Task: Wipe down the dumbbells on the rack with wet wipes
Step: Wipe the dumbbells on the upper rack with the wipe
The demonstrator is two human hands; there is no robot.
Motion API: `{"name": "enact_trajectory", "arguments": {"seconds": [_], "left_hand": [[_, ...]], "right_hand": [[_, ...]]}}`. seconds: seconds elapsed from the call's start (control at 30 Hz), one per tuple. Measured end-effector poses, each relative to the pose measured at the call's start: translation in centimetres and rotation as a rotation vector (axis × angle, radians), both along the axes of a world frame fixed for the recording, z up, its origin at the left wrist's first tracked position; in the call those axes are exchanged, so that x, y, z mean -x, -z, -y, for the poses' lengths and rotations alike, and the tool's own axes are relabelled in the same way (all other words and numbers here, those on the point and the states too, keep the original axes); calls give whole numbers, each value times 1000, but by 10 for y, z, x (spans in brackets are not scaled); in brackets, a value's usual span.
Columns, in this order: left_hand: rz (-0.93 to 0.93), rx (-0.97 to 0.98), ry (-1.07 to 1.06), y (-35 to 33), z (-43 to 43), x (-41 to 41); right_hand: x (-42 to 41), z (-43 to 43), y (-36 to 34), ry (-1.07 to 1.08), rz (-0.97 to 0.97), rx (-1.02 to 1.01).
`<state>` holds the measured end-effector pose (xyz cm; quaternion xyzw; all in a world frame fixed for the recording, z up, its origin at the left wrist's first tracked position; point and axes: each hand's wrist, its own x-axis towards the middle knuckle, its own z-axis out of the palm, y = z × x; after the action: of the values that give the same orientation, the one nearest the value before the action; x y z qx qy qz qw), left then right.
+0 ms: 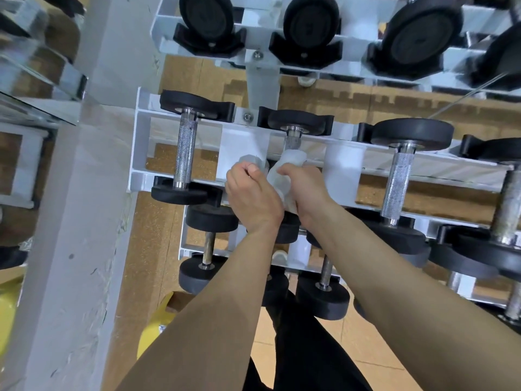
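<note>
A white rack (141, 142) holds black-ended dumbbells with knurled steel handles. My right hand (307, 190) grips a white wet wipe (290, 162) wrapped round the handle of the middle dumbbell (296, 122) on the middle tier. My left hand (252, 193) is curled beside it, holding a small bunched white wipe or packet (251, 160) against the rack's white upright plate. The near end of the middle dumbbell is hidden under my hands. A smaller dumbbell (186, 153) lies to the left and a larger one (403, 170) to the right.
An upper tier (253, 21) carries more black dumbbells. A lower tier (208, 244) holds small ones near my legs. A white wall column (70, 221) and a mirror (33, 66) stand close on the left. The floor is cork-brown.
</note>
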<state>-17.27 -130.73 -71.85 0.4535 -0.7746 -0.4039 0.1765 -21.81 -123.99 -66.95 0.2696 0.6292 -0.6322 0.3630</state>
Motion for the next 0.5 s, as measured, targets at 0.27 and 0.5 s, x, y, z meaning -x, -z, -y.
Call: {"name": "enact_trajectory", "arguments": {"seconds": [0.27,0.5], "left_hand": [[-42,-46,-4,4,1,1],[-64,-23,-10,6,2,1]], "right_hand": [[35,11,17,100,164,205],[-1,-5,14,-205,-23,14]]}}
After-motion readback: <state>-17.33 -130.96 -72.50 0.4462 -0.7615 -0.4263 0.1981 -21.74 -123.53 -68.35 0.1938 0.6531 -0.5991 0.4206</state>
